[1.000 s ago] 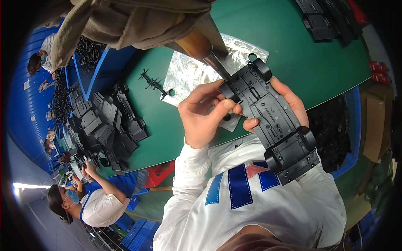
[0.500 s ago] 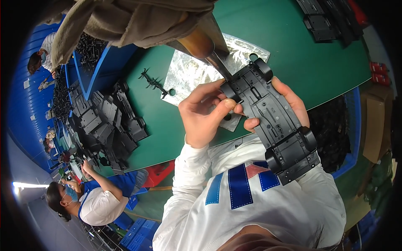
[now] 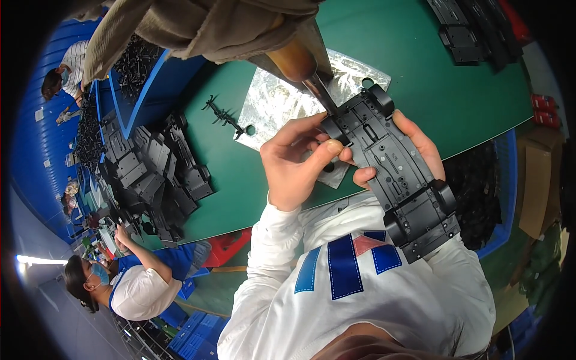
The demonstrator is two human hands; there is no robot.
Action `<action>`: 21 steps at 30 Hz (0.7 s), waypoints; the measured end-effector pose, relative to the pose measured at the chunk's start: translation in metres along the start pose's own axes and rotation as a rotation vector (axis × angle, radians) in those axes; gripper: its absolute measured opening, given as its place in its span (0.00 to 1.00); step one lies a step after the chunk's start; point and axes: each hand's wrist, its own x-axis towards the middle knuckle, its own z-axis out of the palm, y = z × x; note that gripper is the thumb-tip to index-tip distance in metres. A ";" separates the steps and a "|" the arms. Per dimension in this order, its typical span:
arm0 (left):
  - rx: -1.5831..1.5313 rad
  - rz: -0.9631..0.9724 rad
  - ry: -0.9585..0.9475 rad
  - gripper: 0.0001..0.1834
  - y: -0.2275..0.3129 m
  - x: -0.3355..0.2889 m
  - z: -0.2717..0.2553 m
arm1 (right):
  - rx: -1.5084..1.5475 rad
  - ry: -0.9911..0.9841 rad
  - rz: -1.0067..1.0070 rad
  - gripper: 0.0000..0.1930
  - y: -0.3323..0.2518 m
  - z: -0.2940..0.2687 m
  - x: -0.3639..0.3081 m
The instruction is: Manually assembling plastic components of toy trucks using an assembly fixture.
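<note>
The top [image 3: 396, 300] is white and long-sleeved; its pale-stitched patches [image 3: 344, 267] are light blue, dark blue and pink. The sleeves [image 3: 271, 252] wrinkle near the wrists; the hands [image 3: 293, 171] are bare.

I see the chassis [image 3: 390, 157], long and black, with a rounded wheel arch at each corner and ribs, slots and small round bosses across the face turned up to me. It slants, far end toward the left, near end toward the right, held aloft between my left grip [image 3: 303, 162] beside its far-left arch and my right grip [image 3: 420, 143] along its right edge.
</note>
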 end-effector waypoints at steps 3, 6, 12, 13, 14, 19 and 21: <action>0.016 -0.003 0.004 0.22 -0.001 -0.001 0.000 | -0.009 0.003 0.000 0.32 0.000 -0.001 0.000; 0.002 -0.004 0.012 0.22 -0.002 -0.001 -0.001 | 0.006 0.022 -0.008 0.32 0.001 0.002 0.000; -0.018 -0.004 0.007 0.23 -0.002 -0.001 -0.001 | 0.078 -0.019 0.001 0.32 0.004 0.006 0.000; -0.024 -0.008 0.008 0.23 -0.002 -0.002 -0.001 | 0.064 -0.002 -0.012 0.32 0.004 0.006 0.000; -0.031 -0.012 0.008 0.23 -0.003 -0.001 -0.001 | 0.050 0.016 -0.024 0.32 0.004 0.007 0.001; -0.005 -0.020 0.002 0.23 -0.002 -0.001 -0.002 | 0.001 0.017 -0.017 0.32 0.002 0.002 0.000; 0.002 -0.022 0.004 0.23 -0.002 -0.002 -0.002 | 0.017 0.018 -0.019 0.32 0.003 0.002 -0.001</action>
